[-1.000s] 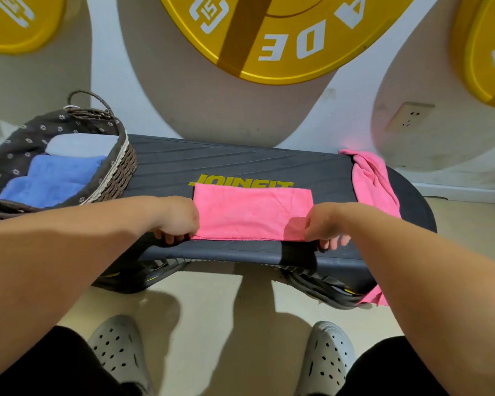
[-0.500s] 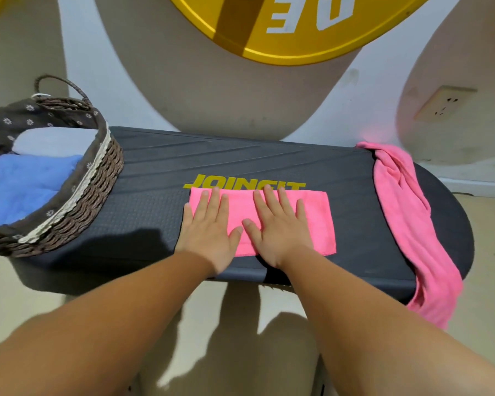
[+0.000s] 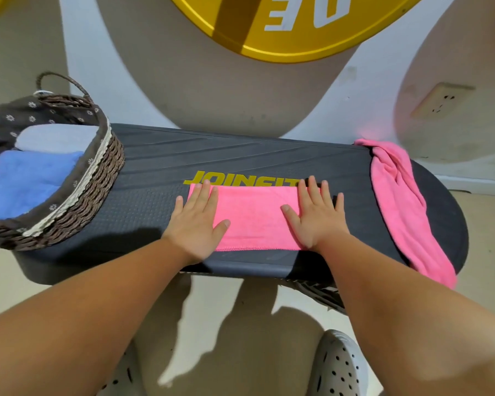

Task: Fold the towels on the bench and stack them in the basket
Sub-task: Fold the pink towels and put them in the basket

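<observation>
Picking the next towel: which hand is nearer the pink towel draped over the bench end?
Right. The right hand lies flat beside the draped towel, on the right end of the folded towel; the left hand lies on its left end, farther off.

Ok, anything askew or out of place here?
The unfolded towel lies bunched across the right end of the bench, hanging over its front edge. The folded towel, under left hand and right hand, lies flat.

The bench [image 3: 240,155] bears a wicker basket [image 3: 97,190], folded pink towel [image 3: 255,215] and draped pink towel [image 3: 400,201].
</observation>
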